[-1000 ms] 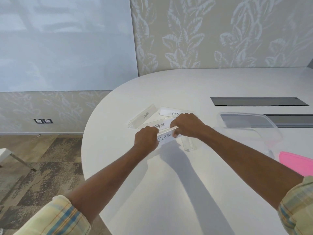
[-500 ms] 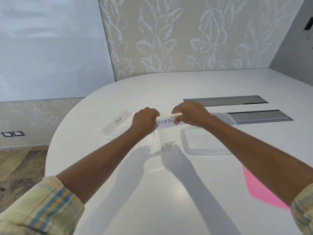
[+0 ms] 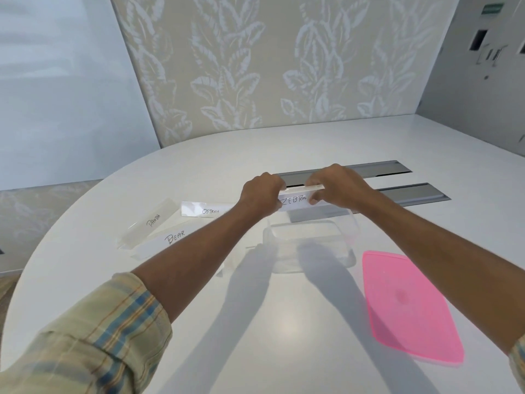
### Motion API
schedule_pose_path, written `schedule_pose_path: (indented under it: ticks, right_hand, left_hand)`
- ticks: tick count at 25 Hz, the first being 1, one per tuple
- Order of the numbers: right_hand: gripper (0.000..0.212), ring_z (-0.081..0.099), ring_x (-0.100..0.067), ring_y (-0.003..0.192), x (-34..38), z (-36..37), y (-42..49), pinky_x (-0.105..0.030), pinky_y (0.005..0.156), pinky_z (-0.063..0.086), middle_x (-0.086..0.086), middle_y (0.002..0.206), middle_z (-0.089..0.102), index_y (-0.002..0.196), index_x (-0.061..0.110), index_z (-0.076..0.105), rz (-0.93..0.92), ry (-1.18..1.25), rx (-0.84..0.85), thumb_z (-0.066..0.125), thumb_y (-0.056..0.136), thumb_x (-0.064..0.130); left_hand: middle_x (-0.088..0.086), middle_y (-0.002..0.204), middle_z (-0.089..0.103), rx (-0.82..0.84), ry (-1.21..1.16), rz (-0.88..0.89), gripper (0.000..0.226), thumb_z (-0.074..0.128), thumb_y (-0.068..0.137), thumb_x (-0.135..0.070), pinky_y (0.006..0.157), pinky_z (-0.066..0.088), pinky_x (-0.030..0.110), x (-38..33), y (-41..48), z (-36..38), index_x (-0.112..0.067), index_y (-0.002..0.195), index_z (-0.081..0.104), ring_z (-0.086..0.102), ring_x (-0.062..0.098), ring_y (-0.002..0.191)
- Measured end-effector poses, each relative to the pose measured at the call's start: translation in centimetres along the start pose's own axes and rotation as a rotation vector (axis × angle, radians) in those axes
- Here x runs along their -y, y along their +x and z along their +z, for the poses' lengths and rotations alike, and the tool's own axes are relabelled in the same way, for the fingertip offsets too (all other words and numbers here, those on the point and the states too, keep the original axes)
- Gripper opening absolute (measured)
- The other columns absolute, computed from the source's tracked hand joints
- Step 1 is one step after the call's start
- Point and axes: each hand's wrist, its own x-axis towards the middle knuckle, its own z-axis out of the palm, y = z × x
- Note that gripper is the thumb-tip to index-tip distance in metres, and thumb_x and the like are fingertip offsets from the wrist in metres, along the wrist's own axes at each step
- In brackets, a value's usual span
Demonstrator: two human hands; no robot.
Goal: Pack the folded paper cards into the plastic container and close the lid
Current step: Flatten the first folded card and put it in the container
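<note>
Pinching ZEBRA card (image 3: pixel 295 201) at both ends with curled left hand (image 3: pixel 262 196) and right hand (image 3: pixel 339 189), over far rim of open plastic container (image 3: pixel 284 264). Probably light, thin, easily creased; best gripped at ends, along fold. Pink lid (image 3: pixel 409 305) beside, off.

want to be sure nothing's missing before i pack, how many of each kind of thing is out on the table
paper cards: 4 (ZEBRA card, OSTRICH card, PANDA card, BEAR card)
plastic container: 1
pink lid: 1
total: 6
pale piece left of the container: too hidden to tell, not counted
</note>
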Motion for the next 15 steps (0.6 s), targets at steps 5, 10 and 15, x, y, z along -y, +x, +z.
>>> schedule_pose_path:
  ticks: [5, 10, 15]
  right_hand:
    - [0.03, 0.061, -0.015, 0.076, -3.7, 1.4, 0.2, -0.024, 0.055, 0.031, 0.012, 0.092, 0.074, 0.1, 0.034, 0.076, 0.03, -0.005, 0.041, 0.085, 0.072, 0.039]
    - [0.029, 0.063, -0.02, 0.086, -6.1, 3.5, 0.3, -0.03, 0.064, 0.044, 0.006, 0.097, 0.073, 0.102, 0.03, 0.075, 0.058, 0.039, 0.117, 0.086, 0.076, 0.033]
    - [0.032, 0.066, -0.026, 0.098, -6.9, 6.0, 1.0, -0.032, 0.072, 0.048, -0.001, 0.107, 0.07, 0.108, 0.026, 0.074, 0.045, -0.019, 0.182, 0.086, 0.078, 0.032]
  left_hand:
    - [0.004, 0.131, 0.064, 0.059, -0.011, 0.011, 0.046, 0.074, 0.09, -0.017, 0.08, 0.042, 0.032, -2.1, 2.9, 2.4, -0.027, 0.134, 0.067, 0.064, 0.031, 0.12]
    - [0.005, 0.13, 0.066, 0.096, 0.034, 0.023, 0.048, 0.075, 0.09, -0.019, 0.08, 0.042, 0.031, -3.3, 4.8, 5.3, -0.029, 0.136, 0.067, 0.066, 0.03, 0.118]
    - [0.006, 0.131, 0.064, 0.154, 0.073, 0.02, 0.052, 0.078, 0.089, -0.024, 0.086, 0.047, 0.035, -3.4, 5.8, 8.1, -0.028, 0.139, 0.064, 0.064, 0.03, 0.12]
